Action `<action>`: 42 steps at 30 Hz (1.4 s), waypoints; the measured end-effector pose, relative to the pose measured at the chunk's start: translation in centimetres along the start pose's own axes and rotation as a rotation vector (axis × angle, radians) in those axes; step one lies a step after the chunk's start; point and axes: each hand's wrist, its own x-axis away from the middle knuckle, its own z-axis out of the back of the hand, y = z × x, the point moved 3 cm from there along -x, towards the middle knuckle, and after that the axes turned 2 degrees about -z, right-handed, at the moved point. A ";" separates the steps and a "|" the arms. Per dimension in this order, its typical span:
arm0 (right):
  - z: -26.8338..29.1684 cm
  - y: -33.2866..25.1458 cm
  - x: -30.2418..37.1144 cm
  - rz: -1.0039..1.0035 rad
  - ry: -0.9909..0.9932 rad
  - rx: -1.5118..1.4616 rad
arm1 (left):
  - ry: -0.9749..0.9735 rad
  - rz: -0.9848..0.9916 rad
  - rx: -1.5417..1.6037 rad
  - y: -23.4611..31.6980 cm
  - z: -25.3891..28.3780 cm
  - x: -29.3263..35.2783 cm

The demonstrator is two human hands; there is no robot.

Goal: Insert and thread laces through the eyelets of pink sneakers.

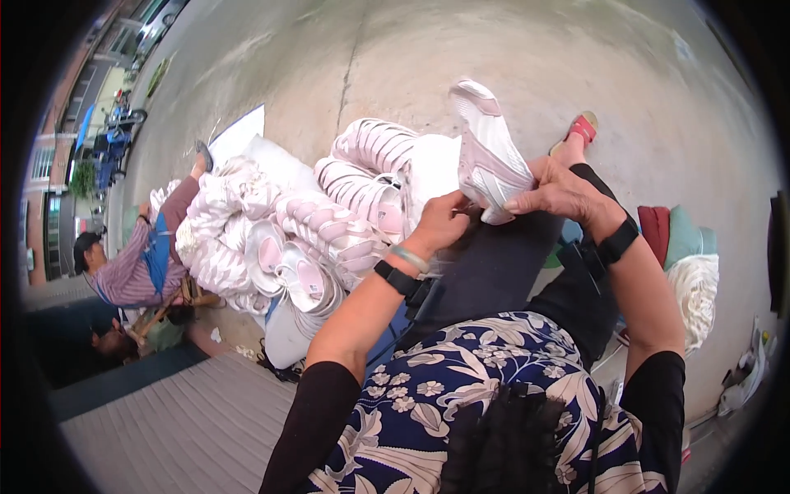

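White and pale pink, the shoe upper [494, 160] sits near the knee [514, 255], gripped by the right hand [564, 196]; the left hand [440, 221] curls beside it, hold unclear. This handwork apparently calls for steady support.

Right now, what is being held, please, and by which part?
The right hand grips a pale shoe by its near end; unclear for the left hand.

Right fingers [541, 170] partly hidden behind the white-and-pink shoe [492, 150]
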 end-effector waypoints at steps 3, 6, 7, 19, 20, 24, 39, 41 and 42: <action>0.9 0.8 1.1 0.079 0.022 -0.068 | -0.109 0.087 0.313 0.9 0.6 -0.1; 0.6 1.3 1.9 0.170 -0.003 -0.134 | -0.197 0.240 0.471 2.4 1.7 0.4; 0.5 1.4 2.1 0.208 -0.010 -0.160 | -0.201 0.228 0.458 3.2 2.0 0.4; 1.4 2.4 9.5 0.335 0.084 0.027 | -0.183 0.310 0.097 10.5 2.4 0.4; 1.4 2.8 9.7 0.327 0.103 0.008 | -0.169 0.332 0.006 10.5 2.2 0.1; 2.2 5.1 11.2 0.426 0.320 -0.308 | 0.039 0.371 0.205 10.5 3.2 -0.4; 2.3 16.5 14.8 0.085 0.662 -0.298 | 0.240 0.361 0.405 12.8 5.1 7.1; 2.4 16.9 15.0 0.085 0.678 -0.322 | 0.252 0.371 0.437 12.4 4.6 7.1; 2.3 17.2 15.0 0.076 0.688 -0.342 | 0.243 0.364 0.455 12.3 4.5 7.1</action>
